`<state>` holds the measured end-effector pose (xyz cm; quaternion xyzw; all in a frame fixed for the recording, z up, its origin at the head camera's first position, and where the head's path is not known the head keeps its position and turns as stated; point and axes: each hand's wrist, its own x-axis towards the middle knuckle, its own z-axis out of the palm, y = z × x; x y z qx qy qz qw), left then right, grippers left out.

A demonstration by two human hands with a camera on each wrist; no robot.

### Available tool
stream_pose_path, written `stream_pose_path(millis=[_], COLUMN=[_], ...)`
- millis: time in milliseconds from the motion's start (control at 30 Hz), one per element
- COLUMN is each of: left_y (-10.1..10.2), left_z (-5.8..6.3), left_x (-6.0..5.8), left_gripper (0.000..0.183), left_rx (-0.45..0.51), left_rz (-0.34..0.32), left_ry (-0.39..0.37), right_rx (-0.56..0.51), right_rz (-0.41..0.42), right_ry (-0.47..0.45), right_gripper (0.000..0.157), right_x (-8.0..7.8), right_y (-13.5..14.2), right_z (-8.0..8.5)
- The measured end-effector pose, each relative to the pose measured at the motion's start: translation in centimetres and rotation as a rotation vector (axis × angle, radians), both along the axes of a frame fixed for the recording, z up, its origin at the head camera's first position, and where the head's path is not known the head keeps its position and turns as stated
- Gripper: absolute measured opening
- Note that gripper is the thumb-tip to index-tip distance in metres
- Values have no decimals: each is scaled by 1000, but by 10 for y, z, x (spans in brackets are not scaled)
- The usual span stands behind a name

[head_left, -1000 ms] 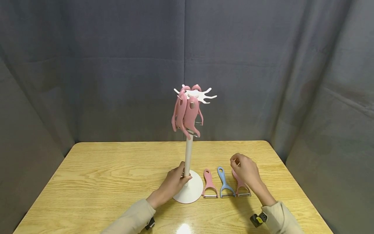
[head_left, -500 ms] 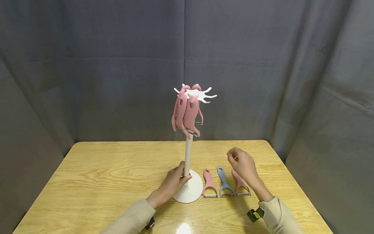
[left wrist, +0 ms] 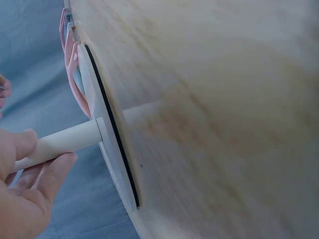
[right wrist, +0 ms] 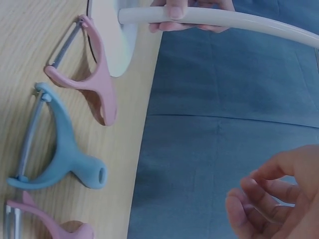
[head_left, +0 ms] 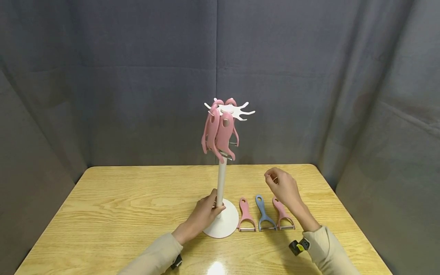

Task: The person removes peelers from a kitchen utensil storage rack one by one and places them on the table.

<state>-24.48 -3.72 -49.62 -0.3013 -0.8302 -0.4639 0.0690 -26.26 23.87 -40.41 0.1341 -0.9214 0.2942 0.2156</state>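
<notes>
My left hand (head_left: 203,214) grips the white pole (head_left: 222,179) of a hook stand just above its round base (head_left: 223,228); in the left wrist view, thumb and fingers wrap the pole. Several pink peelers (head_left: 225,133) hang from the stand's white hooked top (head_left: 232,110). My right hand (head_left: 284,188) is raised over the table, fingers loosely curled and holding nothing, beyond the right-hand pink peeler (head_left: 280,208). In the right wrist view its fingertips (right wrist: 237,219) are apart from every peeler. A blue peeler (head_left: 262,208) and another pink peeler (head_left: 245,210) lie beside the base.
The three loose peelers form a row right of the base, handles pointing away. Bare hooks (head_left: 248,113) stick out on the right side of the stand's top. A grey curtain (head_left: 154,95) stands behind and beside the wooden table (head_left: 120,214).
The right hand has risen and moved away from the right-hand pink peeler, slightly leftward, uncovering more of its handle. My left hand keeps its grip on the pole, and the peelers have stayed put.
</notes>
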Motion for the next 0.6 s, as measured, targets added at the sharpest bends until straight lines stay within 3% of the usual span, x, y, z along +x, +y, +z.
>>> stream_pose_path(millis=[200, 600], left_y=[0, -1], left_z=[-1, -1], left_x=[0, 0], left_gripper=[26, 28], left_rx=[-4, 0], left_rz=[-1, 2], left_ry=[3, 3], right_rx=[-12, -60], right_rz=[-4, 68], right_ry=[4, 29], right_gripper=[9, 9], right_x=[-2, -6], right_y=[0, -7], right_z=[4, 10])
